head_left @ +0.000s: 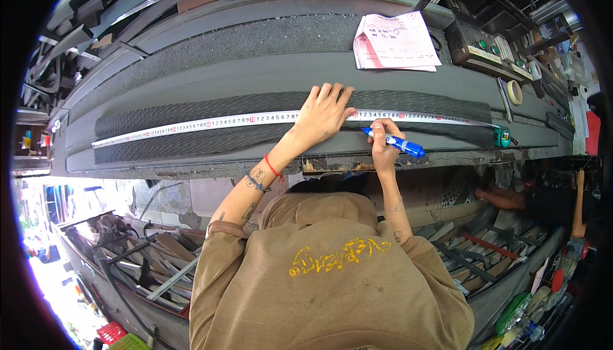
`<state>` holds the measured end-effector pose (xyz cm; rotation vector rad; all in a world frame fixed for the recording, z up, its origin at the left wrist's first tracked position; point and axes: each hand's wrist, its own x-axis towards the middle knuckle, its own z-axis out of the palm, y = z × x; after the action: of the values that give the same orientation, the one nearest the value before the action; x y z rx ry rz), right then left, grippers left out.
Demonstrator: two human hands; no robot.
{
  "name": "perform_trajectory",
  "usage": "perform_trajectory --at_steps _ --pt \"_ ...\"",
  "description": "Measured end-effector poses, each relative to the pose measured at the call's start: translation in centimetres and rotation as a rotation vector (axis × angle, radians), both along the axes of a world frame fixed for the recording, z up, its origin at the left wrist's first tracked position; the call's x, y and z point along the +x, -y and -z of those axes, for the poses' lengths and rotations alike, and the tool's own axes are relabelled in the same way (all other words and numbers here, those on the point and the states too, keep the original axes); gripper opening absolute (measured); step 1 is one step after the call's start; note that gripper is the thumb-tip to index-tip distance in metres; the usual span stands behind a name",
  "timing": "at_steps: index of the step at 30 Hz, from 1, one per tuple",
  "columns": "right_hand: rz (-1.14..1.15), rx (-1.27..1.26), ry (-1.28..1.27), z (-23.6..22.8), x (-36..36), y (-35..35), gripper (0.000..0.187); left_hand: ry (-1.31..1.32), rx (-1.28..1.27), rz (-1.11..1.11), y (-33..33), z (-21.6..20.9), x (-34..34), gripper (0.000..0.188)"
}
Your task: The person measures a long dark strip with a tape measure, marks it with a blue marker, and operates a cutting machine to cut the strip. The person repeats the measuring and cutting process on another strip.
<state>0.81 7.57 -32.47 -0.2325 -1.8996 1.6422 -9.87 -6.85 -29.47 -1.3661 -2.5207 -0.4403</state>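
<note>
A long bundle of dark pleated mesh (421,101) lies lengthwise along the grey workbench (255,72). Across it stretches a white tape measure blade (236,119), running from the bundle's left end to the green tape measure case (502,136) at its right end. My left hand (324,110) rests flat with fingers extended over the blade and mesh, near the middle. Just to its right, my right hand (385,144) is closed around a blue marker (407,146). The marker's tip points left, close to the mesh's near edge, below the blade; whether it touches is unclear.
Pink and white papers (397,43) lie at the back of the bench. A control box with green buttons (488,46) and a tape roll (514,92) are at the right. Metal profiles fill the far left. Racks of offcuts (159,257) stand behind me; another person's legs (504,198) show at right.
</note>
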Motion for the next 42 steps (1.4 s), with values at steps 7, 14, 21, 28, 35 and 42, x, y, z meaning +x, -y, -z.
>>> perform_trajectory --at_steps 7,14,21,28,35,42 --pt "0.031 0.027 0.015 -0.1 -0.2 0.1 0.018 -0.07 0.064 0.023 -0.1 0.2 -0.2 0.043" --pt "0.011 0.007 0.03 0.0 0.0 0.0 0.019 -0.034 0.026 0.01 0.0 0.1 0.0 0.043" --pt "-0.02 -0.102 -0.024 -0.1 0.1 -0.2 0.017 0.009 -0.003 -0.005 0.0 0.0 0.0 0.043" --pt "0.297 -0.017 -0.123 -1.4 2.7 -3.5 0.02 0.192 0.311 -0.052 1.2 -1.1 0.0 0.028" --pt "0.791 0.751 0.163 -3.3 10.9 -21.3 0.027 0.146 0.163 -0.156 10.4 -2.0 -0.5 0.03" --pt "0.7 0.924 0.361 -1.7 12.9 -31.3 0.051 0.157 0.144 -0.326 17.9 -2.5 -1.6 0.018"
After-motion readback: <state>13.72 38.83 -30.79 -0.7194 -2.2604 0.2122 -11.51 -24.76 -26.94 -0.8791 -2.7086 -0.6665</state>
